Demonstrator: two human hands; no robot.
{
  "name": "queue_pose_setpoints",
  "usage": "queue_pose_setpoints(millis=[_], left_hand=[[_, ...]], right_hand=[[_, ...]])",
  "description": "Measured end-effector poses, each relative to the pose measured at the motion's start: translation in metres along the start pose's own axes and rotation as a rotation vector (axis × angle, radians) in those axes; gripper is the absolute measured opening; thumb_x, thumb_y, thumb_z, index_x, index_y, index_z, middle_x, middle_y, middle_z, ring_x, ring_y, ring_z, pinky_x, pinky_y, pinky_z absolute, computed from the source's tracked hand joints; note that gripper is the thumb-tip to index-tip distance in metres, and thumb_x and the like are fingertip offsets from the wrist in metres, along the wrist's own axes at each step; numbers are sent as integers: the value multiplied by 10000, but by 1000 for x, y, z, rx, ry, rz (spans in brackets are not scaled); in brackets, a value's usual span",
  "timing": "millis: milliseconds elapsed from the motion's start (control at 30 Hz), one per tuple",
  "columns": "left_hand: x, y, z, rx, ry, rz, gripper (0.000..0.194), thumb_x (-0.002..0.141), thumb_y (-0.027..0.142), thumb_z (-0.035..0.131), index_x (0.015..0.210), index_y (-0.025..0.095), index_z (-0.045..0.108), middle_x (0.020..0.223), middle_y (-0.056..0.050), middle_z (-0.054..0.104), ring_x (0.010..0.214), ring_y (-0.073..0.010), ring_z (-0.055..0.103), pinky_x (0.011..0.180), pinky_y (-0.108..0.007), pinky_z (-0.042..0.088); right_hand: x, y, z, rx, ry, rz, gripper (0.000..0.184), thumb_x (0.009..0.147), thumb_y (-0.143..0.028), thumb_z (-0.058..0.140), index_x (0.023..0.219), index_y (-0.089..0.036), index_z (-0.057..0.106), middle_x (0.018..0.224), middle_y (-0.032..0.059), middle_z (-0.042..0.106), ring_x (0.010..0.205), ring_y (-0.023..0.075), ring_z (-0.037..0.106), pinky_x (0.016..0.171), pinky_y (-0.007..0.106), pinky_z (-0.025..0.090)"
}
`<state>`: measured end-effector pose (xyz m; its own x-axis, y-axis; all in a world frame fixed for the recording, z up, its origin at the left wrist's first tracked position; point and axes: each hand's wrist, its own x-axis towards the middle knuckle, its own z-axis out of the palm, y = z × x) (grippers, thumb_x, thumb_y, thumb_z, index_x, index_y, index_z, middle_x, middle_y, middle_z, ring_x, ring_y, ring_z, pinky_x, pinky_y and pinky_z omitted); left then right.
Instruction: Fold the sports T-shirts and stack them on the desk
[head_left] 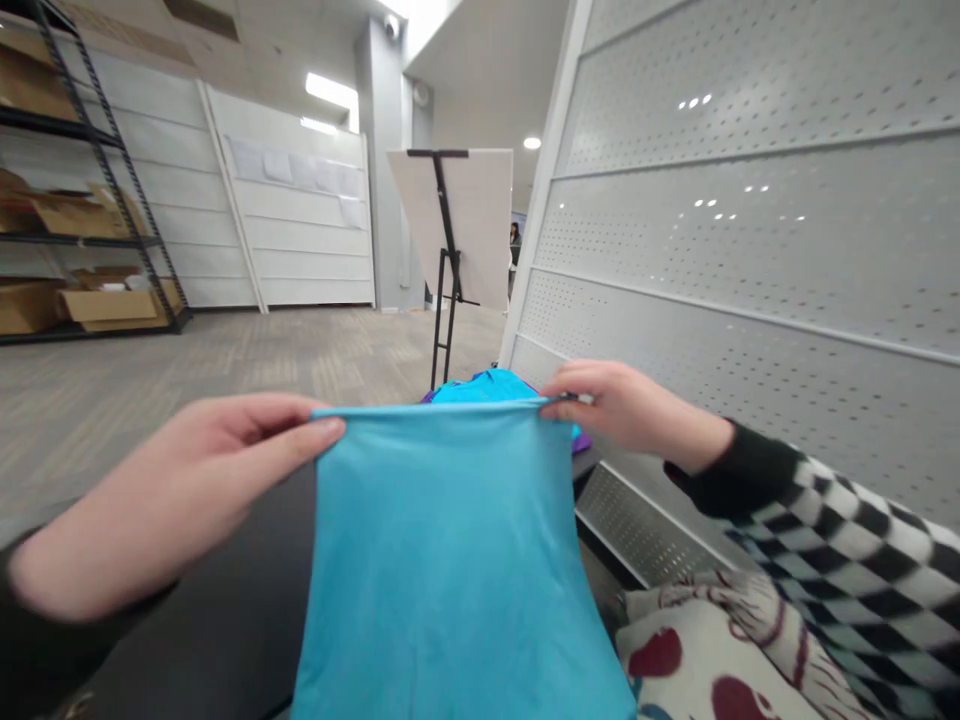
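A light-blue piece of stretchy cloth (450, 560) hangs in front of me, its top edge pulled straight between both hands. My left hand (247, 445) pinches the upper left corner between thumb and fingers. At the upper right corner, my right hand (604, 400) grips the same edge, thumb below and fingers above. The lower part of the cloth runs out of the picture, so what kind of item it is cannot be made out. Behind its top edge lies a pile of bright blue and purple cloth (491, 385), partly hidden.
A dark surface (225, 600) lies beneath my left arm. To the right rises a perforated white panel wall (735, 200). An easel with a board (469, 225) stands ahead. Shelving with cardboard boxes (116, 305) is at far left. Patterned fabric (712, 650) sits at lower right.
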<state>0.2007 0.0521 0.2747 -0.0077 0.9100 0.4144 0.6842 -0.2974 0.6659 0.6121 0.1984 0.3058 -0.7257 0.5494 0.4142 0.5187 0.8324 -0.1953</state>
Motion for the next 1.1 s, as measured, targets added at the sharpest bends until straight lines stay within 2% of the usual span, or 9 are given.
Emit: queue_pose_setpoints(millis=[100,200,333,467,600,700,833,967,1100], left_hand=[[62,17,1,-11,51,-48,435,976,617,699,967,207,846,683,6,695,613,-184,595,630,-340,579],[115,40,12,6,203,117,392,1004,515,698,905,156,818,667,27,629,635,-135,529,714,-308,505],[151,58,59,103,252,360,313,1038,427,661,1028,179,851,839,-11,757,803,-205,670,779,-332,518],[141,28,154,336,89,506,278,1080,342,595,1098,234,850,1103,-88,799,1065,-270,724,925,-380,567],[104,-22,266,501,-208,466,271,1074,274,578,971,215,822,1089,-122,767,1075,-296,715,896,-414,583],[78,-43,322,507,-318,426,227,1056,234,596,981,206,809,1071,-125,760,1039,-291,722,836,-403,591],[65,-51,340,480,-309,440,187,1064,229,599,1066,208,784,1093,-121,753,1054,-291,716,825,-400,591],[66,-53,337,443,-300,462,184,1087,263,588,1119,220,765,1104,-107,748,1047,-280,711,858,-403,590],[63,-52,341,412,-314,469,174,1084,282,605,1138,235,764,1128,-94,744,1067,-274,705,863,-386,590]], right_hand=[[60,34,-24,-124,53,95,282,1059,-462,769,1067,-197,866,949,10,821,890,197,732,951,372,623],[104,73,-60,-191,220,166,352,1058,-504,757,1101,-169,853,955,-15,808,987,213,757,1040,408,602],[105,122,-85,-271,423,201,397,1062,-546,717,1139,-180,851,1044,3,800,1078,230,751,1063,407,578],[51,162,-34,-212,324,248,224,1089,-342,702,1131,-182,853,1208,103,794,1161,257,716,1094,420,555],[-26,194,70,-200,138,311,157,1003,-195,711,981,-157,861,1114,153,809,1057,281,757,1031,422,609],[-81,213,139,-211,-53,409,284,1017,-167,591,1105,-168,861,1234,152,794,1176,290,731,1141,455,560],[-121,227,180,-224,66,467,382,1077,-237,490,1257,-212,826,1386,154,755,1306,323,684,1212,514,524],[-128,235,169,-243,135,394,400,1097,-287,464,1251,-193,820,1367,175,754,1287,337,691,1188,524,549],[-141,245,153,-284,75,329,384,1093,-295,485,1232,-216,834,1354,166,764,1257,334,704,1155,533,570]])
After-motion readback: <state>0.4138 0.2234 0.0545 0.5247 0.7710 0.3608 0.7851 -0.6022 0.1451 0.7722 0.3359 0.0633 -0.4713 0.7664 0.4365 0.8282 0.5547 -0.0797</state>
